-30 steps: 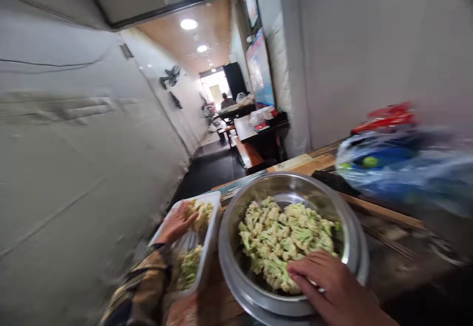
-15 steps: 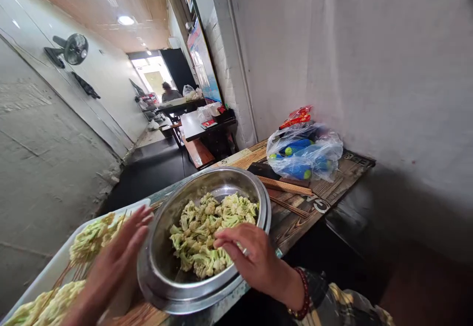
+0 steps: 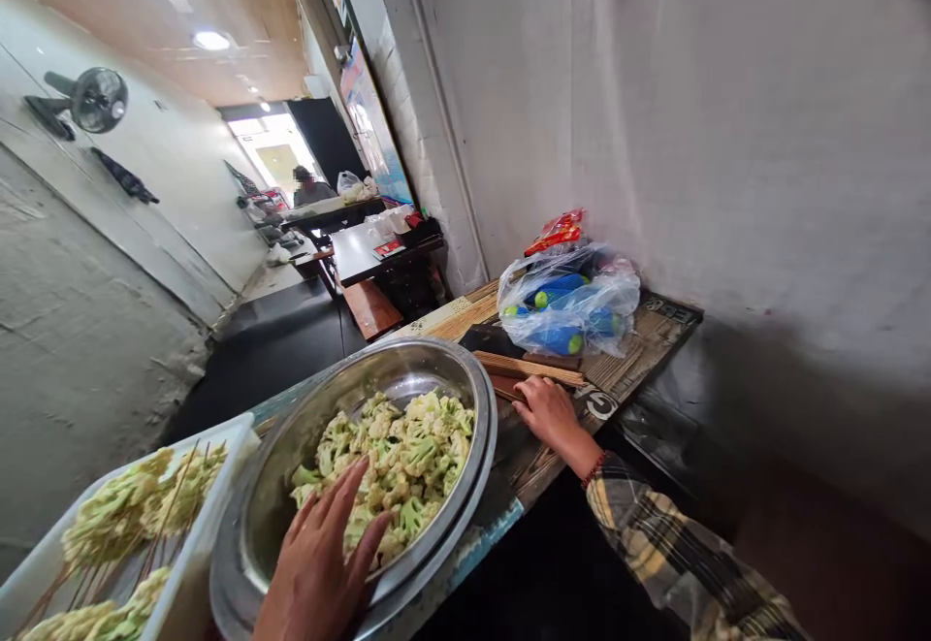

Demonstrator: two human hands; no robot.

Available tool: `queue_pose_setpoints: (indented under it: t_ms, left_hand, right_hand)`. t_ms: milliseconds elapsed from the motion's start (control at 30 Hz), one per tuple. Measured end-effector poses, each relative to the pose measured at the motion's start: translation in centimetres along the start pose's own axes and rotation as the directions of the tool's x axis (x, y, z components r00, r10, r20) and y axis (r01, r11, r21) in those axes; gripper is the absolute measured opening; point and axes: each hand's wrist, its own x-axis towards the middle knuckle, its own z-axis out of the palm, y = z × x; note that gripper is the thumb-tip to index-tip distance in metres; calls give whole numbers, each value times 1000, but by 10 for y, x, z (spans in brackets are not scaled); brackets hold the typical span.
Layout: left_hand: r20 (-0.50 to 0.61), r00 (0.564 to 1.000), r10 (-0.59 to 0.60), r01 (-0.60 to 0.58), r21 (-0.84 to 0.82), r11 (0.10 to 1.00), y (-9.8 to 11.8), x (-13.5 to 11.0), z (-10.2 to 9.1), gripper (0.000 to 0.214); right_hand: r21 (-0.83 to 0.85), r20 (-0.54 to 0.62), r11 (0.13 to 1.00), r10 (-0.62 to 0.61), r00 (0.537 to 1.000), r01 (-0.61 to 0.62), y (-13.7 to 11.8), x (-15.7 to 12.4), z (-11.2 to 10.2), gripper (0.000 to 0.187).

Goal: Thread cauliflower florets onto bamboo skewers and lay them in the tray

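My left hand (image 3: 327,544) hangs over the near left side of a steel bowl (image 3: 484,447), its fingers spread and holding nothing. Cauliflower florets (image 3: 407,447) lie heaped inside the bowl. Across to the right, my right hand (image 3: 554,420) is down on the wooden table, fingers bent together over the smaller pile of bamboo skewers, which it mostly covers. Just beyond that hand lies a thicker bundle of bamboo skewers (image 3: 530,367). At the left, a white tray (image 3: 208,534) holds skewered cauliflower (image 3: 120,515) with the sticks pointing toward its lower left.
A clear plastic bag with blue and green things (image 3: 571,306) sits behind the skewers, a red packet (image 3: 557,232) beside it against the wall. The table's edge (image 3: 509,517) runs close below the bowl. Farther back are black tables (image 3: 364,253) and a seated person (image 3: 311,187).
My right hand has left the florets and moved right to the skewers on the table. My left hand has shifted from beside the bowl to over it. The view has turned slightly right.
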Motion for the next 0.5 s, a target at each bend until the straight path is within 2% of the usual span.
queue_pose_setpoints:
  t_ms: [100,233,400,500]
  left_hand:
    - [-33,998,-44,44,5,999,-1,-2,-5,56]
    - [-11,994,-111,111,15,994,13,-5,-17,54]
    - [-23,983,-184,184,-13,983,28,-6,-23,48]
    - [-30,962,-273,271,-59,961,37,-11,-26,48]
  right_hand:
    - [-75,27,997,19,999,-17,1,4,11,10]
    - [-116,46,993,22,999,-17,2,2,20,11]
    - [-131,26,990,64,998,-60,9,-3,22,20]
    - [-103,8,994,49,999,-47,14,-8,20,26]
